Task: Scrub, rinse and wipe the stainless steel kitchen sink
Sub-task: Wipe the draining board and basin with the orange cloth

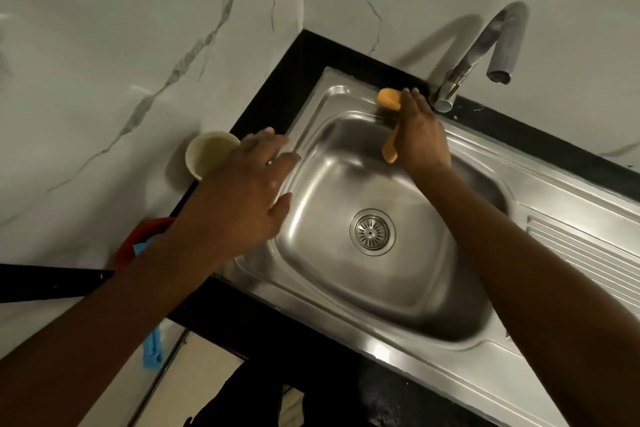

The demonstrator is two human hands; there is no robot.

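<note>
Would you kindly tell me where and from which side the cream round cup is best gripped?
Probably round the side wall of the cream round cup, below its rim, from the stainless steel sink side: it stands upright, mouth up, with the marble wall close behind. The left hand is nearest; the right hand holds the orange brush.

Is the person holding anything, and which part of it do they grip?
The right hand grips an orange brush by its handle, with the brush head and handle end sticking out. The left hand holds nothing.
</note>
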